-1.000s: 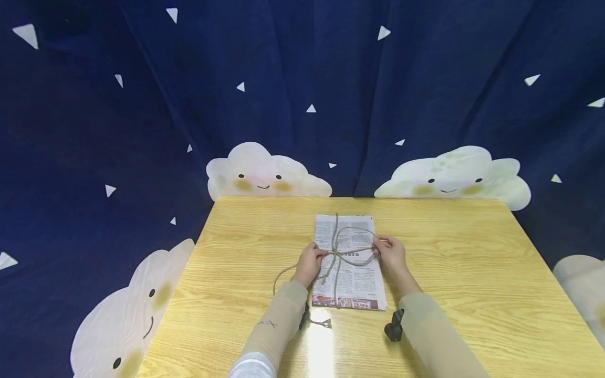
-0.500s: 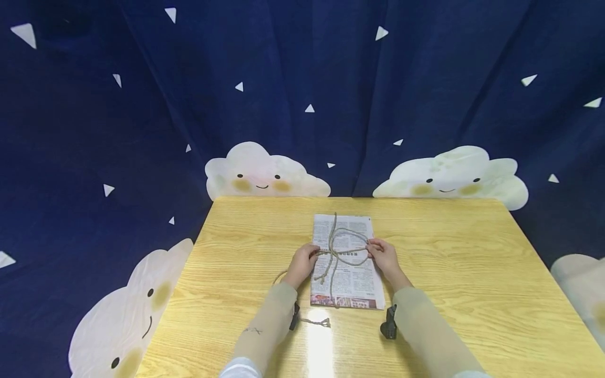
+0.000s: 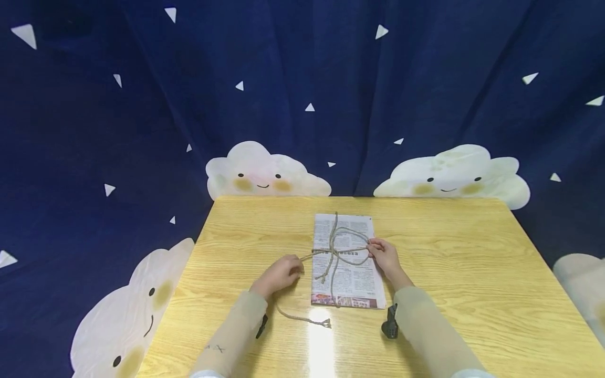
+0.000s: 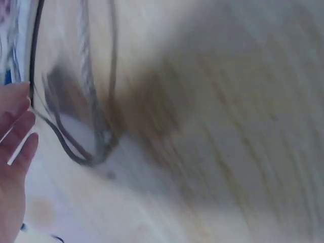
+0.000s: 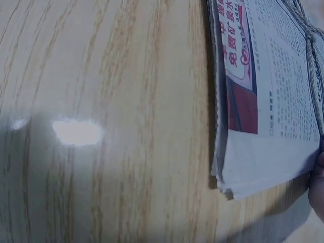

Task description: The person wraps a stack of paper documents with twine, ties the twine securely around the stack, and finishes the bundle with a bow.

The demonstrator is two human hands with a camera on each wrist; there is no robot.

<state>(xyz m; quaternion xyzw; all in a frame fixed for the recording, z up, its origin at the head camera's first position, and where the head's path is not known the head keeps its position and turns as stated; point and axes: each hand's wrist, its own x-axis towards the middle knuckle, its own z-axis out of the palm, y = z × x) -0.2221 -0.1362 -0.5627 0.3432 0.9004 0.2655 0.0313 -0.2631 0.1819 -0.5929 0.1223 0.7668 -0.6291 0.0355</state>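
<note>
A folded newspaper bundle (image 3: 352, 283) lies flat on the table, with twine (image 3: 333, 273) running lengthwise and crosswise over it. Strands meet near its middle, and a loop spreads to the right. At the right edge, my right hand (image 3: 385, 257) pinches this loop; only a bit of that hand shows in the right wrist view. My left hand (image 3: 282, 272) is off the bundle's left side, fingers bent, with a strand between thumb and fingers. The left wrist view shows that hand (image 4: 15, 147) at its edge and slack twine (image 4: 86, 66) hanging beside it.
The wooden table (image 3: 472, 273) extends on both sides of the bundle. A loose twine tail with a frayed end (image 3: 323, 323) lies in front of it. A dark blue curtain (image 3: 293, 63) with white clouds hangs behind. Small black devices (image 3: 389, 323) sit at the wrists.
My left hand has moved left and slightly nearer, away from the bundle's edge, drawing out a strand. The right hand came slightly left at first, then stayed at the loop.
</note>
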